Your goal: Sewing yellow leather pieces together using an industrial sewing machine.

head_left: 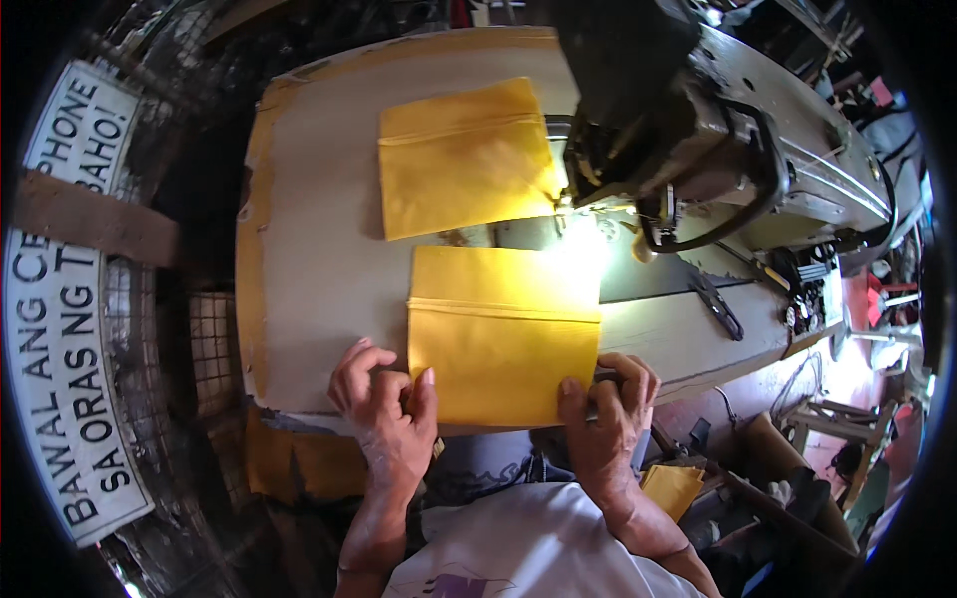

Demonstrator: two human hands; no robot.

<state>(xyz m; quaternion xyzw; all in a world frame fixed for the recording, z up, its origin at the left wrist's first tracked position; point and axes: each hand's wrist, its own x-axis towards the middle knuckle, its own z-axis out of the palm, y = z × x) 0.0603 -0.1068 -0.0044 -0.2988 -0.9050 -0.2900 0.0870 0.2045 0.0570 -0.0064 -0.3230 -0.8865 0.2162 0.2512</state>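
Observation:
A yellow fabric piece (503,334) with a folded seam line lies on the sewing table (319,249) in front of me. My left hand (384,414) pinches its lower left corner, thumb on top. My right hand (608,409) grips its lower right corner at the table's front edge. A second yellow fabric piece (464,154) lies farther back, its right edge under the needle area of the dark sewing machine (678,130). A lamp lights the spot between the two pieces.
Black scissors (718,304) lie on the table right of the near piece. More yellow fabric (673,488) sits low at my right. A white sign (70,329) on a wire mesh stands at the left. Clutter and a stool fill the right side.

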